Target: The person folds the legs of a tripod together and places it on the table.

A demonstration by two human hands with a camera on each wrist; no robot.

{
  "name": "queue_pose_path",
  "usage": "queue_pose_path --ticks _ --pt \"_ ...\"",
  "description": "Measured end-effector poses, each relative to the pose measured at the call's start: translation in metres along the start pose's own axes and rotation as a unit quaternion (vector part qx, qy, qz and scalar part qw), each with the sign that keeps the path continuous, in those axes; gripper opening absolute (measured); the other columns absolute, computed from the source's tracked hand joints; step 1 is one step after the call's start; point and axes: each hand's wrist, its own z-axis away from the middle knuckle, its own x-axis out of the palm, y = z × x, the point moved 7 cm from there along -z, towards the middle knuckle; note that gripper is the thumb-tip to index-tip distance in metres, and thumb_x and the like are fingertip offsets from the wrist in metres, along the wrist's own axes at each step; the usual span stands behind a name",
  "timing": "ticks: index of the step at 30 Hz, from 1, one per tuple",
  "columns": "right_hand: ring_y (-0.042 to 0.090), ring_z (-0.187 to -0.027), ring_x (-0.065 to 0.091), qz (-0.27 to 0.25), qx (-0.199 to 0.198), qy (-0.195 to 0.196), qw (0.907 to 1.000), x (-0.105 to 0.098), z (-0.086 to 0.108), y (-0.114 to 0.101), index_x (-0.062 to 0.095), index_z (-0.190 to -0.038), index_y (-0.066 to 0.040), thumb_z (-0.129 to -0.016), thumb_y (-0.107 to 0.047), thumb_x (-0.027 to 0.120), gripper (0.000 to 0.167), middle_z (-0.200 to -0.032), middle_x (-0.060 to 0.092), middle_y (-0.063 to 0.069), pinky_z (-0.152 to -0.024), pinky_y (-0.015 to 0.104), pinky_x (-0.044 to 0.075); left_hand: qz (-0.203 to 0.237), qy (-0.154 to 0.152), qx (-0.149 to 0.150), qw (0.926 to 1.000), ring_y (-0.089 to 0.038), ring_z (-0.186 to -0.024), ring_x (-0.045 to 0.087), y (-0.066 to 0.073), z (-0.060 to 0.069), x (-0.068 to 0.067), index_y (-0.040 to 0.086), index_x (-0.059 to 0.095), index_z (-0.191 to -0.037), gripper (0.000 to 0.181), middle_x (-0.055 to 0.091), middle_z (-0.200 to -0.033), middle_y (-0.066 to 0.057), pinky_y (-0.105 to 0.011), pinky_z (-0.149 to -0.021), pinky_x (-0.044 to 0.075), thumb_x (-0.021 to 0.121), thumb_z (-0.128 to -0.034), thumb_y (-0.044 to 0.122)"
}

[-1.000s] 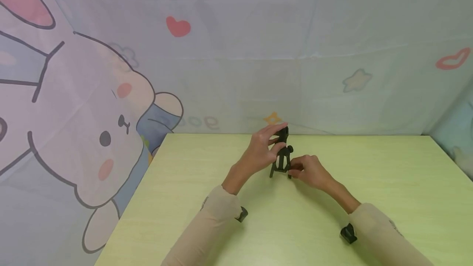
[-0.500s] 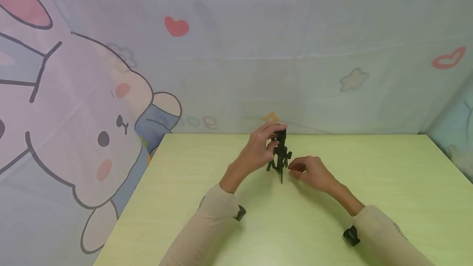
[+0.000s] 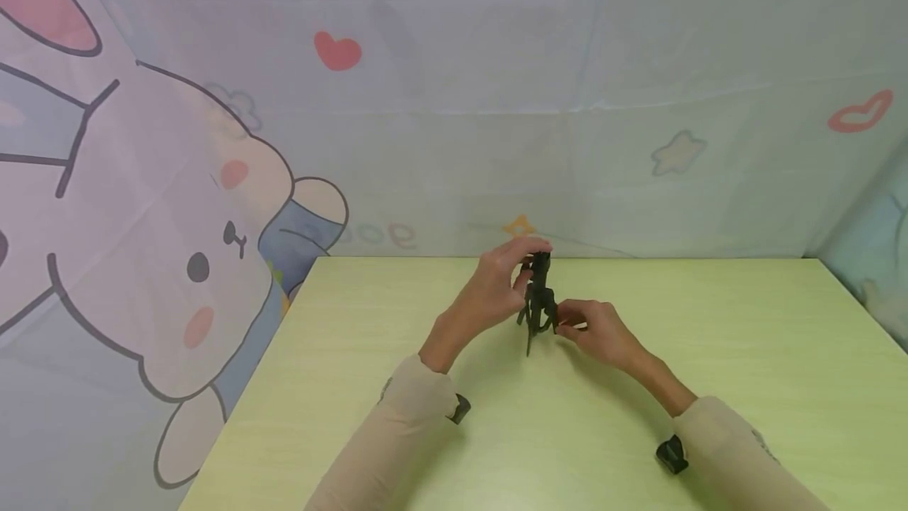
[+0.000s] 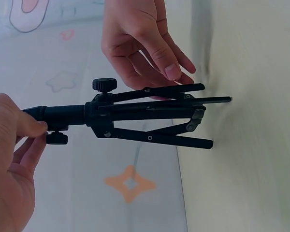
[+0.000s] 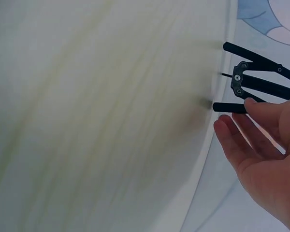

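Note:
A small black tripod [image 3: 537, 302] stands upright near the back of the table, its legs partly folded. My left hand [image 3: 489, 290] grips its upper column from the left, thumb and fingers round it below the top. In the left wrist view the tripod [image 4: 150, 113] shows its legs, braces and two knobs, one close to my left hand [image 4: 12, 159]. From the right, my right hand [image 3: 599, 331] touches one leg low down. The right wrist view shows my right hand [image 5: 266, 154] pinching that leg [image 5: 229, 107] between thumb and fingers.
The pale yellow-green table [image 3: 638, 393] ends at a cloth backdrop [image 3: 454, 140] close behind the tripod. A large printed rabbit [image 3: 177, 219] covers the backdrop's left side. Black wrist devices show at both sleeves.
The tripod has turned about its column, so its legs stand at different angles. My right hand came off the leg and now touches a leg again. My left hand has kept its hold on top.

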Motion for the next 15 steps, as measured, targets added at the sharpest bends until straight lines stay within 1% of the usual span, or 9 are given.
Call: queue_pose_path --ticks 2,4,6,7,11,15 --pt "0.032 -0.093 0.075 0.009 0.001 0.000 1.0000 -0.0001 -0.0002 -0.0012 0.074 -0.102 0.000 -0.094 0.007 0.071 0.012 -0.098 0.076 0.012 -0.080 0.040 0.066 0.002 0.007 0.008 0.9999 -0.024 -0.110 0.067 0.0026 0.0002 -0.0008 -0.002 0.065 -0.127 0.038 0.065 -0.131 -0.013 -0.029 -0.092 0.059 0.065 -0.0914 -0.015" --pt "0.030 -0.092 0.076 0.015 0.003 -0.001 0.9999 -0.0009 -0.0006 -0.0023 0.075 -0.101 -0.001 -0.094 0.007 0.071 0.011 -0.097 0.077 0.012 -0.080 0.041 0.066 0.005 0.014 0.014 0.9998 -0.023 -0.105 0.068 0.0048 0.0002 -0.0011 -0.003 0.067 -0.125 0.032 0.064 -0.131 -0.013 -0.027 -0.089 0.059 0.068 -0.0937 -0.008" --pt "0.029 -0.091 0.076 0.019 0.002 -0.002 0.9998 -0.0013 -0.0011 -0.0031 0.076 -0.099 -0.002 -0.094 0.006 0.071 0.011 -0.096 0.077 0.011 -0.079 0.040 0.066 0.011 0.021 0.021 0.9995 -0.022 -0.099 0.068 0.0064 -0.0001 -0.0013 -0.003 0.068 -0.123 0.029 0.064 -0.129 -0.014 -0.027 -0.085 0.061 0.070 -0.0941 -0.006" --pt "0.028 -0.090 0.076 0.020 0.002 -0.002 0.9998 -0.0014 -0.0014 -0.0033 0.076 -0.099 -0.003 -0.094 0.005 0.071 0.011 -0.096 0.077 0.011 -0.078 0.040 0.066 0.012 0.024 0.022 0.9994 -0.022 -0.099 0.068 0.0068 -0.0003 -0.0015 -0.003 0.068 -0.122 0.028 0.064 -0.127 -0.013 -0.026 -0.085 0.061 0.071 -0.0939 -0.006" --pt "0.027 -0.089 0.076 0.023 -0.002 -0.006 0.9997 -0.0007 -0.0015 -0.0022 0.077 -0.098 -0.004 -0.093 0.005 0.073 0.011 -0.094 0.077 0.009 -0.077 0.039 0.066 0.015 0.029 0.014 0.9994 -0.021 -0.098 0.067 0.0067 -0.0005 -0.0024 -0.003 0.069 -0.119 0.027 0.065 -0.124 -0.013 -0.023 -0.085 0.060 0.072 -0.0927 -0.008" --pt "0.026 -0.088 0.076 0.025 -0.005 -0.012 0.9996 0.0005 -0.0010 -0.0008 0.076 -0.097 -0.003 -0.092 0.007 0.073 0.011 -0.093 0.077 0.008 -0.076 0.039 0.066 0.021 0.023 0.000 0.9995 -0.023 -0.102 0.067 0.0072 -0.0013 -0.0033 -0.004 0.069 -0.118 0.027 0.065 -0.122 -0.012 -0.022 -0.085 0.061 0.073 -0.0917 -0.009"
